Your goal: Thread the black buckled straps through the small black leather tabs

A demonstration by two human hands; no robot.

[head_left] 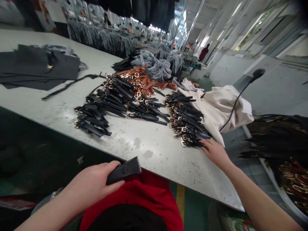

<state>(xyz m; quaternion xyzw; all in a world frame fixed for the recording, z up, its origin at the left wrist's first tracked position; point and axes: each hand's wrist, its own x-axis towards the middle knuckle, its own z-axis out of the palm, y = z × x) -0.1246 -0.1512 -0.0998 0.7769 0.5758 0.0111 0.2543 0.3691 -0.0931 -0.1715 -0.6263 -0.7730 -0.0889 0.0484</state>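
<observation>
My left hand [96, 179] is closed round a black, flat-ended handheld object [125, 170] with a pale edge at its tip. It is above my lap, just off the table's near edge; what kind of object it is I cannot make out. On the right, my right hand [215, 152] has its fingers closed on the end of a black buckle strap [192, 141], at the near end of a row of black straps [184, 112] with gold buckles. More black buckle straps [106, 99] lie in piles left of that row.
Brown buckle straps [141, 81] and grey striped fabric bundles [154, 64] lie farther back on the white table [134, 138]. Black sheets [36, 69] are stacked at the left. Cream cloth [216, 106] with a black cable [233, 109] lies at the right. Beyond are buckled straps [295, 176].
</observation>
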